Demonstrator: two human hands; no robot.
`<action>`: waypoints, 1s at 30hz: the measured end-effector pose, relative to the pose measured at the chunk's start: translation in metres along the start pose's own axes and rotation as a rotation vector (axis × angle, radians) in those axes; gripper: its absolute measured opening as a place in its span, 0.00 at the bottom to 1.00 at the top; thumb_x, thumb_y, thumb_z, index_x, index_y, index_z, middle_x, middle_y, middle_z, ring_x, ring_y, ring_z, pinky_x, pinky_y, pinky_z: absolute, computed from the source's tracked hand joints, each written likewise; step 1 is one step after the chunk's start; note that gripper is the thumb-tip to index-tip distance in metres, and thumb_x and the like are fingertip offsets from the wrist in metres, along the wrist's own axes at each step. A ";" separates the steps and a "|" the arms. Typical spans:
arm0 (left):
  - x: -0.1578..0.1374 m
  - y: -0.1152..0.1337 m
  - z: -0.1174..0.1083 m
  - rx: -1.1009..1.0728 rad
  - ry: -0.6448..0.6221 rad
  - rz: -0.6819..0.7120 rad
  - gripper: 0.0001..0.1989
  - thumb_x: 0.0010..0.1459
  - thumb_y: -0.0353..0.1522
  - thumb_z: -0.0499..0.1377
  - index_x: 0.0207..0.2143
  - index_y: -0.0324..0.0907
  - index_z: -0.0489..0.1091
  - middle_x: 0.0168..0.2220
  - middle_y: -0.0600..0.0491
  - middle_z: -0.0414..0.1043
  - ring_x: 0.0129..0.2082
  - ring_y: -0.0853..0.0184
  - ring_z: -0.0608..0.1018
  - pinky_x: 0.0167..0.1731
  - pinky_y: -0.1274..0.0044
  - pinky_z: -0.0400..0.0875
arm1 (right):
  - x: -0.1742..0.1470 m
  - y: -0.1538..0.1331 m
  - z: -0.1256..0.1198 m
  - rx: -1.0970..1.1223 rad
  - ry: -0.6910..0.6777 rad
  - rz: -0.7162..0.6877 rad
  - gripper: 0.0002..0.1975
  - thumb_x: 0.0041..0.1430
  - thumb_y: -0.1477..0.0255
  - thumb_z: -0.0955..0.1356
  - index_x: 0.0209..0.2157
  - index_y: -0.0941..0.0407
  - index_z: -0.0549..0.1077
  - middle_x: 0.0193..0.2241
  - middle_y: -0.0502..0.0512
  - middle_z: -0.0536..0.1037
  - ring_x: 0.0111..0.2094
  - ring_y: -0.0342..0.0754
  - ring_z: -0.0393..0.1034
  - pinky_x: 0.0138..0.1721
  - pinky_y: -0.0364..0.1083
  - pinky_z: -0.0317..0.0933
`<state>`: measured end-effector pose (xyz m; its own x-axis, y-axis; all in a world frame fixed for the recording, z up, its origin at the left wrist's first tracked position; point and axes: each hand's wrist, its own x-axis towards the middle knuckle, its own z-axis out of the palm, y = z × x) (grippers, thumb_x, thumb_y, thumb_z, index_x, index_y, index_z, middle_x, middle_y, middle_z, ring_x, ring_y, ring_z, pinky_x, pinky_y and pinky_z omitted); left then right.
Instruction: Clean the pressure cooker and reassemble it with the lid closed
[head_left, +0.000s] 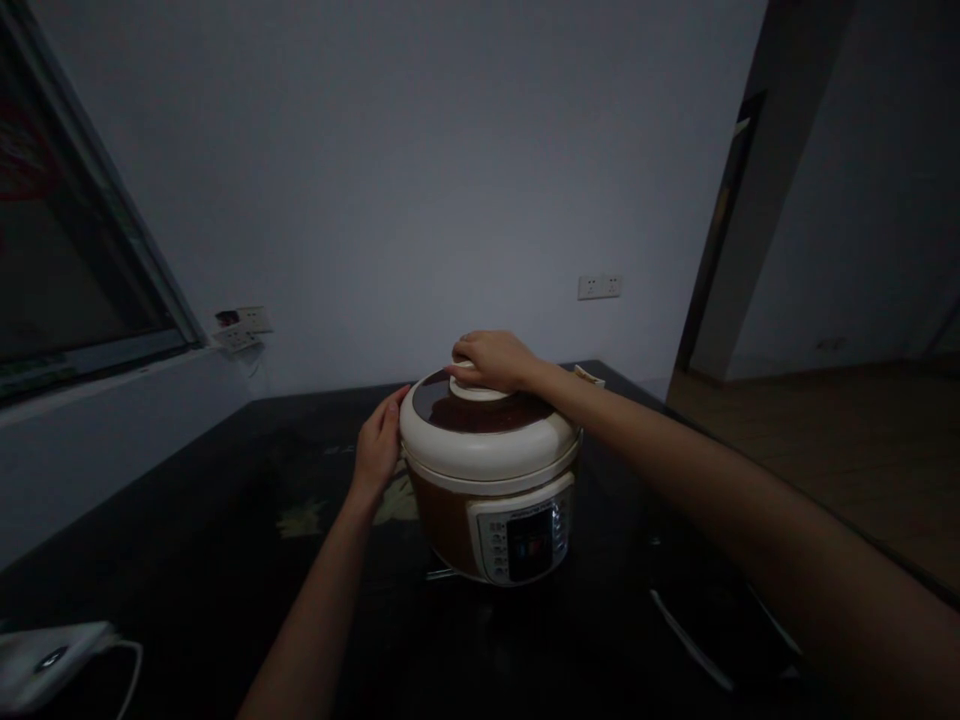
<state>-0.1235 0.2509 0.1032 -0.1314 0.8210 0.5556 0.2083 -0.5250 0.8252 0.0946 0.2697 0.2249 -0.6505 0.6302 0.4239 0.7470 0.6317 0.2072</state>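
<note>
An electric pressure cooker [450, 515] with a brown body stands on the dark table. Its cream lid [487, 450] has a dark brown top and sits on the body. My right hand [495, 360] is closed around the knob [476, 391] in the middle of the lid. Against the lid's left side rests my left hand [380, 440], its fingers stretched out along the rim. A control panel [525, 535] with a dark display and buttons faces me. Part of a cream handle [589, 377] shows behind my right forearm.
The black table [217, 520] meets a pale wall. At the lower left lies a white power strip [56, 660] with a cable. A dark object with pale edges [720, 630] lies at the lower right, partly behind my arm. Wall sockets [600, 287] are behind the cooker.
</note>
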 end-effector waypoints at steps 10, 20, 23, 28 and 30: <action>-0.001 0.000 0.000 -0.004 -0.006 0.002 0.28 0.60 0.49 0.52 0.52 0.39 0.71 0.54 0.42 0.73 0.54 0.56 0.73 0.55 0.65 0.64 | 0.000 0.007 0.003 0.029 0.019 -0.064 0.22 0.66 0.57 0.59 0.44 0.59 0.75 0.44 0.61 0.78 0.43 0.51 0.70 0.37 0.45 0.52; -0.001 0.002 0.000 0.009 0.002 0.002 0.25 0.61 0.45 0.52 0.51 0.39 0.72 0.53 0.43 0.73 0.54 0.56 0.73 0.57 0.63 0.63 | -0.001 0.010 0.005 0.046 0.046 -0.102 0.23 0.66 0.57 0.59 0.43 0.60 0.76 0.43 0.62 0.78 0.41 0.51 0.70 0.37 0.45 0.52; -0.001 0.003 0.000 0.007 -0.006 0.002 0.25 0.61 0.45 0.52 0.51 0.39 0.72 0.53 0.43 0.74 0.54 0.56 0.74 0.55 0.64 0.64 | -0.001 0.009 0.004 0.063 0.043 -0.079 0.24 0.66 0.54 0.58 0.43 0.58 0.75 0.43 0.61 0.78 0.41 0.50 0.70 0.35 0.45 0.51; -0.001 0.004 -0.001 0.010 -0.015 0.006 0.24 0.60 0.45 0.52 0.50 0.39 0.73 0.52 0.43 0.74 0.53 0.56 0.74 0.56 0.65 0.63 | 0.000 0.008 0.002 0.146 0.006 -0.045 0.26 0.64 0.51 0.58 0.44 0.58 0.74 0.44 0.61 0.77 0.42 0.50 0.69 0.37 0.44 0.53; -0.001 0.003 -0.001 0.008 -0.018 0.002 0.24 0.60 0.46 0.53 0.50 0.39 0.73 0.52 0.44 0.74 0.53 0.56 0.74 0.56 0.65 0.64 | 0.001 0.009 0.002 0.187 -0.012 -0.038 0.25 0.64 0.52 0.60 0.43 0.59 0.74 0.44 0.62 0.77 0.42 0.50 0.69 0.38 0.44 0.54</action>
<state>-0.1239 0.2481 0.1056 -0.1135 0.8239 0.5553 0.2161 -0.5251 0.8232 0.1000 0.2767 0.2258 -0.6800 0.6090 0.4084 0.6841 0.7273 0.0545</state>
